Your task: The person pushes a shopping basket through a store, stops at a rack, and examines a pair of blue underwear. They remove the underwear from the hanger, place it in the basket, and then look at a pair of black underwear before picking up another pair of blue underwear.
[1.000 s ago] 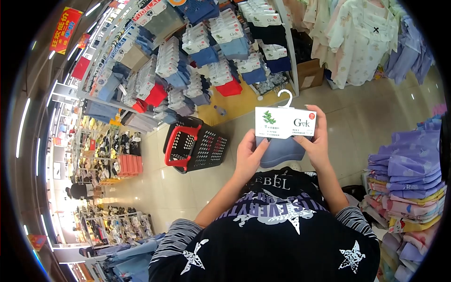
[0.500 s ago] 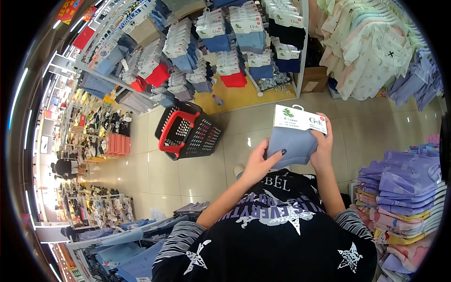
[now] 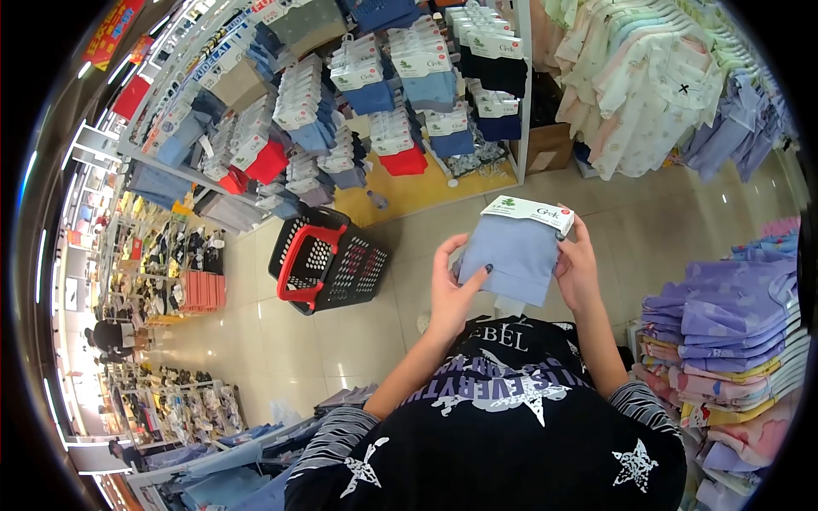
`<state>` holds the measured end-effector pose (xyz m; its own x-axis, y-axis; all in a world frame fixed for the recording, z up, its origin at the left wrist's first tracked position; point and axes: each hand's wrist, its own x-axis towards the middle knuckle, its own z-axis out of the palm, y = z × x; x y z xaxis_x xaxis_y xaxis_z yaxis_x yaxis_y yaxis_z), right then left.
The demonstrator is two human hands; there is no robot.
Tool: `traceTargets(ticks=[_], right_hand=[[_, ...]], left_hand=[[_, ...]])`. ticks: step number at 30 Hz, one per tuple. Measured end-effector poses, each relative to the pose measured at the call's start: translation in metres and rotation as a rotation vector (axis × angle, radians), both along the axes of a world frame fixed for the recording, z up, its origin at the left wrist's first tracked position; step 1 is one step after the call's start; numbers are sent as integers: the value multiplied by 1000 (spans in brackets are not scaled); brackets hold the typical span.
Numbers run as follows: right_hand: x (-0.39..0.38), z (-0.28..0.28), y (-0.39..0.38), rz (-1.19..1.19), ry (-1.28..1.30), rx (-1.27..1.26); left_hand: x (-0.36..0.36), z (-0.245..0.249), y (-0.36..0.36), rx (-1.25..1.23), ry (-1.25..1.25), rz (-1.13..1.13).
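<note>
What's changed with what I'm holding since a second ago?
The packet tilted, so its card looks slimmer and more blue cloth shows; your left hand moved its thumb away from the card. Your right hand kept hold; the basket stayed on the floor.

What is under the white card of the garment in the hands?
Blue fabric reaches the lower edge of the white card; what the card directly covers cannot be seen.

Packet point(image 3: 511, 255): back face hidden from you. Card point(image 3: 528, 213): finest print too small to read. Your left hand point(image 3: 452, 289): fingers partly concealed by the packet. Basket point(image 3: 348, 271), on the floor point(image 3: 434, 247) just off the lower edge of the rack point(image 3: 522, 94): underside hidden. Your shoe point(image 3: 423, 322): mostly covered by your shirt point(image 3: 511, 434). Red sign point(image 3: 112, 32): cut off at top, lettering blurred.
</note>
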<state>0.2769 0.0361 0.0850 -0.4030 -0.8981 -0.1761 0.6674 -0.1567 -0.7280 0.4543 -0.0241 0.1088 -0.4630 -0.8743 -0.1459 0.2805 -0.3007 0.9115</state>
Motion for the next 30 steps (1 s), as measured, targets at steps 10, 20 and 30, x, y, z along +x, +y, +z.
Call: traceTargets(ticks=[10, 20, 30], right_hand=[[-4, 14, 7, -23, 22, -79], [1, 1, -2, 274, 5, -30], [11, -16, -10, 415, 369, -22]], left_hand=[[-5, 16, -2, -618, -191, -237], [5, 7, -10, -520, -168, -65], [5, 35, -22, -319, 56, 19]])
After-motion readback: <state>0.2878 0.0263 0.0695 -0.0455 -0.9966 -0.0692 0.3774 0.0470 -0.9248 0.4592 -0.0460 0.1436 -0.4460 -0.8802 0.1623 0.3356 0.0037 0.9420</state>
